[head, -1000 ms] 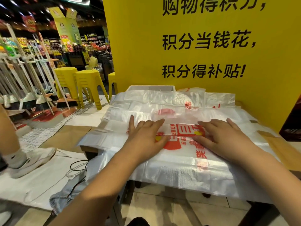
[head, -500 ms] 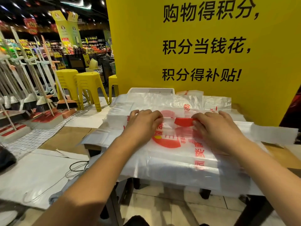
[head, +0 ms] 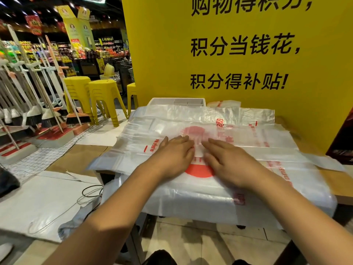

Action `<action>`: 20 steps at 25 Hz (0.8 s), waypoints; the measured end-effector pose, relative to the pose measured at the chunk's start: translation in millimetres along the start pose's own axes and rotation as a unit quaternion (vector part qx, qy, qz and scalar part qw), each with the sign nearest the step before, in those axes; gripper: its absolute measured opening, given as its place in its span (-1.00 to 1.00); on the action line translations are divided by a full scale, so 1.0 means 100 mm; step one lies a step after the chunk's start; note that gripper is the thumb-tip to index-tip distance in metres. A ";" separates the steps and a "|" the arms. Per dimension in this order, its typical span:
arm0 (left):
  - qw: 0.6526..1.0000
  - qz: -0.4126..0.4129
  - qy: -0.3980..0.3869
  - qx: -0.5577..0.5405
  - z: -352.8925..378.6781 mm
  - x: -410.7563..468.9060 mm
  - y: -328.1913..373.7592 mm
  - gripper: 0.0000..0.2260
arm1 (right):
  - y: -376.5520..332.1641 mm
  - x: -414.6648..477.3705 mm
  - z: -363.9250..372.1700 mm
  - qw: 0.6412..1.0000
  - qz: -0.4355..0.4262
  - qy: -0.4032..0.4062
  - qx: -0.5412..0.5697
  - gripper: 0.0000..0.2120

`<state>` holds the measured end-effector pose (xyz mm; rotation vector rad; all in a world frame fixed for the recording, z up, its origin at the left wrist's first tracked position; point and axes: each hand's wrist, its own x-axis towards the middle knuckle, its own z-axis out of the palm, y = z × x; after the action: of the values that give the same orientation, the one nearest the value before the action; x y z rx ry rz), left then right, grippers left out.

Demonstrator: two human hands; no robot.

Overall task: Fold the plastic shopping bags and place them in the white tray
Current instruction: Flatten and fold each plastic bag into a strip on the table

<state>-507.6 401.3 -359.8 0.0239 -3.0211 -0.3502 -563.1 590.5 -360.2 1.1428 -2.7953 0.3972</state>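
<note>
in the head view the plastic shopping bags [head: 267, 150] lay flat in a stack on the table [head: 336, 180], with their long axis running from 9 to 3 o'clock and the near edge drooping over the front. they were translucent white and crinkled, with red print. the left hand [head: 172, 155] and right hand [head: 229, 163] pressed the top bag with straight fingers, grasping nothing. the white tray [head: 158, 101] stood at 12 o'clock behind the stack.

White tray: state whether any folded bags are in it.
None visible: the white tray shows bare compartments, but the plastic bags hide its near part.
</note>
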 end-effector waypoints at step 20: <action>0.987 -0.122 -0.080 0.072 -0.07 -0.17 -0.58 -0.30 | 0.96 -0.44 -0.29 0.977 0.140 -0.152 -0.056 0.22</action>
<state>-489.7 343.8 -368.4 0.3999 -3.2016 -0.1578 -598.9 693.9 -359.9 0.8499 -3.2098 0.0857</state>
